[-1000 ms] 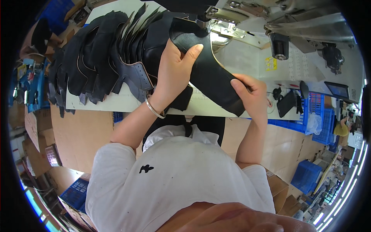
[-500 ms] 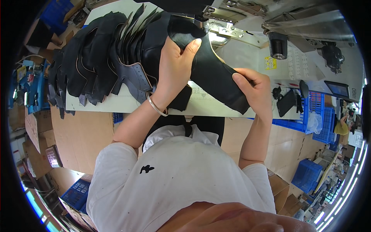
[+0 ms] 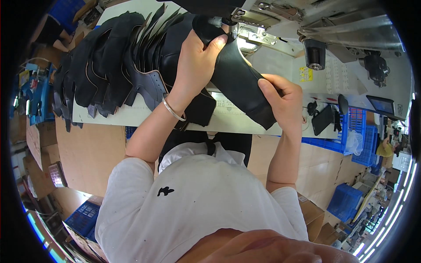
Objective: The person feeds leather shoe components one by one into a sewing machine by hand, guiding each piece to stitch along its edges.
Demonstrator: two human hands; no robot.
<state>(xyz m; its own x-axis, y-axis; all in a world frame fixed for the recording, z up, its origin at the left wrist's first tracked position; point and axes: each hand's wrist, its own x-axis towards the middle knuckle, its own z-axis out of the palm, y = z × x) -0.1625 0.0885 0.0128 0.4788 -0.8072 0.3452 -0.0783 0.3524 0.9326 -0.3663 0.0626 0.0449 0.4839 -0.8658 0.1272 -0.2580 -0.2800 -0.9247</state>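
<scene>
A long, curved piece of smooth black leather-like material slants over the white worktable with a printed scale along its front edge, its upper end beneath the dark-bodied sewing machine head, though the needle point is too small to make out. The left hand grasps the piece near that upper end, thumb pressed on top and most fingers hidden beneath; the right hand pinches its right edge near the lower end, thumb above, fingers curled. The left thumb lies just beside the small metal parts under the head, so a slip toward them could catch the fingertip. If the two hands pull unevenly, the curved edge might skew or pucker, and a loose right grip could let the lower end sag and drag the line off. Left of the left hand, a row of overlapping black shaped pieces crowds close, with a grey piece with small punched holes among them; a forearm brushing these could topple the row, and the silver bangle on the left wrist might snag a nearby edge
</scene>
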